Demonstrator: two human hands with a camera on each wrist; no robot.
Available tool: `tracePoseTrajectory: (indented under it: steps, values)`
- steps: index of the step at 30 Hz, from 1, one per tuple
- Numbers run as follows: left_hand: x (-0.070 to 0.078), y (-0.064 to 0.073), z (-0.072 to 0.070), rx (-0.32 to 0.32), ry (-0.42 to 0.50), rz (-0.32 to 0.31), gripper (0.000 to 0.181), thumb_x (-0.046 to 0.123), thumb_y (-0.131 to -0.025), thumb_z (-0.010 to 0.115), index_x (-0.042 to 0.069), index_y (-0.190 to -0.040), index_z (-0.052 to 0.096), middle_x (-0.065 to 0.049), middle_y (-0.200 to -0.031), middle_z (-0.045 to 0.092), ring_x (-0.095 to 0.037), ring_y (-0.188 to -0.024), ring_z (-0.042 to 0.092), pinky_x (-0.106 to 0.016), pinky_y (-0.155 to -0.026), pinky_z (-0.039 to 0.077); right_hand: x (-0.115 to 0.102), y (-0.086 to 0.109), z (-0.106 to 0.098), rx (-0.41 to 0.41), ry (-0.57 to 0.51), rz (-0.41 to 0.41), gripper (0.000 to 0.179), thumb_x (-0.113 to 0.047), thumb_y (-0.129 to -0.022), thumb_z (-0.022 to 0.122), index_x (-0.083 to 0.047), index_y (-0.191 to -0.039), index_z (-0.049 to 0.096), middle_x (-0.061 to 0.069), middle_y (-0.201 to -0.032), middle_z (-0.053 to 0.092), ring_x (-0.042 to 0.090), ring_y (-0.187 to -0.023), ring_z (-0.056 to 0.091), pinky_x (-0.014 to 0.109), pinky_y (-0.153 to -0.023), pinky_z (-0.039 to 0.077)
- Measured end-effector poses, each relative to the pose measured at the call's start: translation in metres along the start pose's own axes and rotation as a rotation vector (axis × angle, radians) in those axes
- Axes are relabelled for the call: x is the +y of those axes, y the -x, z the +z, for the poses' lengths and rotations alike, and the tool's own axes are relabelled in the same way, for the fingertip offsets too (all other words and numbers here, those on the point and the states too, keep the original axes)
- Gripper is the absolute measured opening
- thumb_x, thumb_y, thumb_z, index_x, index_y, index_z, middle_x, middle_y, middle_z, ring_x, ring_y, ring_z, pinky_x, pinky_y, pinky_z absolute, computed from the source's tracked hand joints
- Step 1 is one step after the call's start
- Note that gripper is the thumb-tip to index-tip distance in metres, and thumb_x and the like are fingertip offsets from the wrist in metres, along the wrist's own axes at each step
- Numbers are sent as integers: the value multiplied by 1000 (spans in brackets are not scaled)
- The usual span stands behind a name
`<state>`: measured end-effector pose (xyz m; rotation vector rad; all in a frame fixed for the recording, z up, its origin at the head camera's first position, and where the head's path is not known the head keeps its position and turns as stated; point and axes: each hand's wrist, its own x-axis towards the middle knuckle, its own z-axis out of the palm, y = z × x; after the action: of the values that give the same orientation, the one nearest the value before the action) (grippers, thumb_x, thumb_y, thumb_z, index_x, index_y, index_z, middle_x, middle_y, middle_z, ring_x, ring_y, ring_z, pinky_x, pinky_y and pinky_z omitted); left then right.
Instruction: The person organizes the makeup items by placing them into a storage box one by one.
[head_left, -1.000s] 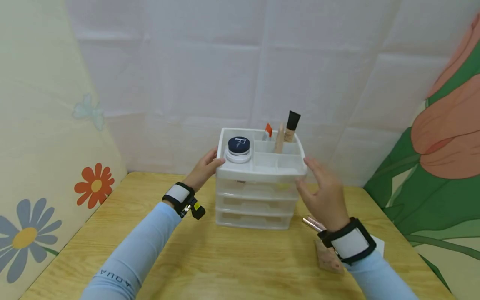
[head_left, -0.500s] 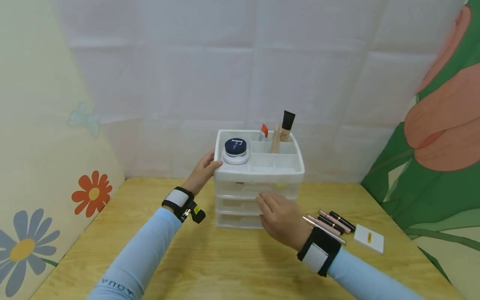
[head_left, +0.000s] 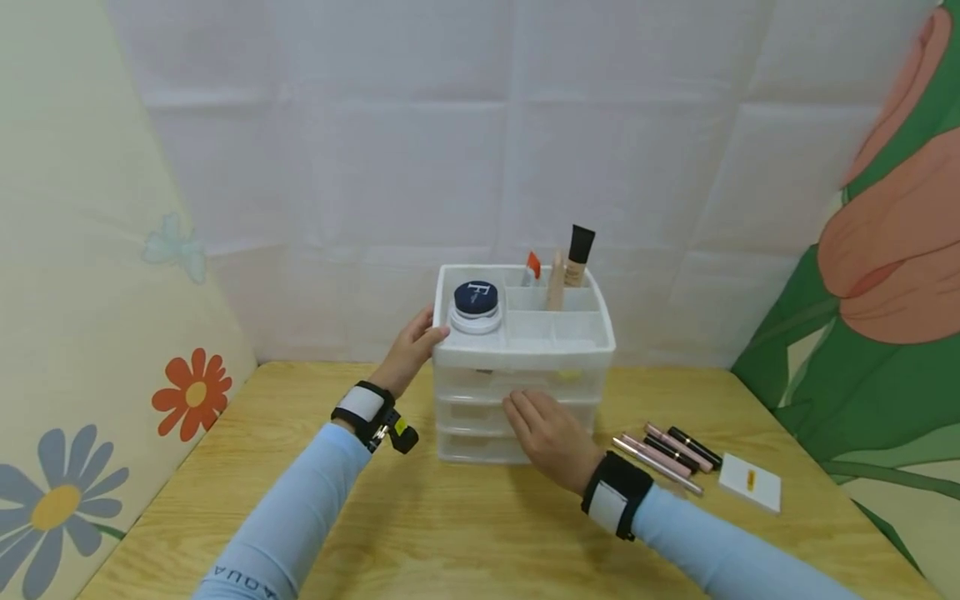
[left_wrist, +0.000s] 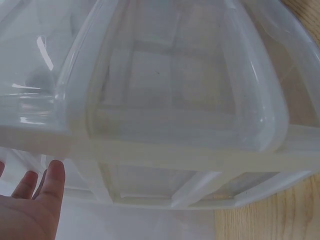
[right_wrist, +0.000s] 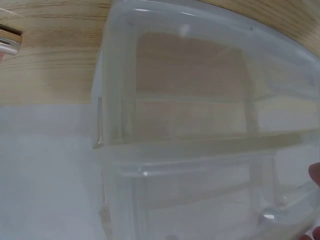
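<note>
A white drawer organizer [head_left: 525, 358] with clear fronts stands on the table. My left hand [head_left: 408, 354] rests at its left side, thumb on the top front corner; straight fingers [left_wrist: 52, 180] touch its side in the left wrist view. In front of the drawers, my right hand [head_left: 551, 437] curls its fingers at a drawer's handle lip [right_wrist: 287, 212]; which drawer is hard to tell. The drawers look pushed in. On top sit a dark-blue-lidded round jar [head_left: 476, 297], a black-capped tube [head_left: 580, 252], a beige tube [head_left: 555, 283] and an orange-tipped item [head_left: 532, 268].
Several pink and black cosmetic tubes [head_left: 671, 450] and a silvery pink one [head_left: 656, 465] lie on the wooden table [head_left: 450, 533], right of the organizer. Beside them is a flat white box [head_left: 750, 482] with a yellow label. A white cloth [head_left: 375, 167] hangs behind.
My right hand has left the organizer's top right corner and moved down and left to the drawer fronts, bringing the tubes and white box into view. The left hand stays at the left side.
</note>
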<state>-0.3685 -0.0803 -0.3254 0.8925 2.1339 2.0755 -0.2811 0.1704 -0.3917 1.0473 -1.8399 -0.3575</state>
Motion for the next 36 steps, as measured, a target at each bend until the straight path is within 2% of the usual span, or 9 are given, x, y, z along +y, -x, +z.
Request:
tracePoseTrajectory:
  steps: [3, 10, 18, 25, 30, 36]
  values:
    - [1, 1, -1, -5, -1, 2, 65, 24, -98, 47, 8, -155, 21, -16, -153, 33, -34, -132, 40, -50, -107, 35, -1, 0, 3, -1, 21, -16, 44, 5, -95, 20, 14, -112, 59, 25, -105, 59, 34, -93, 59, 40, -84, 53]
    - [1, 1, 0, -1, -8, 6, 62, 24, -98, 47, 9, -154, 24, -16, -148, 39, -33, -127, 45, -48, -104, 38, -2, 1, 5, -28, 62, -29, 45, 8, -96, 16, 12, -113, 58, 24, -106, 58, 33, -93, 59, 39, -84, 53]
    - [2, 1, 2, -6, -16, 9, 63, 27, -97, 48, 12, -154, 27, -15, -147, 40, -31, -125, 47, -47, -103, 39, -2, 2, 5, -21, 65, -9, 44, 10, -96, 16, 11, -112, 58, 24, -105, 59, 33, -92, 59, 39, -82, 53]
    - [3, -1, 2, -16, -5, 0, 61, 24, -98, 47, 11, -154, 26, -18, -146, 40, -33, -126, 45, -48, -106, 36, -4, 6, 5, -17, 47, 15, 46, 9, -97, 15, 11, -112, 58, 24, -106, 59, 34, -93, 59, 39, -82, 53]
    - [1, -1, 1, -21, 7, 2, 63, 23, -98, 46, 11, -155, 22, -18, -149, 37, -34, -127, 43, -48, -106, 35, -8, 8, 0, -40, 39, 36, 46, 8, -98, 14, 10, -113, 58, 23, -107, 59, 32, -94, 59, 38, -85, 53]
    - [-2, -3, 1, -4, -1, 10, 62, 24, -97, 48, 12, -154, 28, -16, -145, 42, -31, -123, 47, -46, -104, 38, -12, 10, -5, -83, 31, 68, 48, 6, -98, 13, 8, -114, 59, 20, -105, 60, 31, -93, 59, 37, -83, 53]
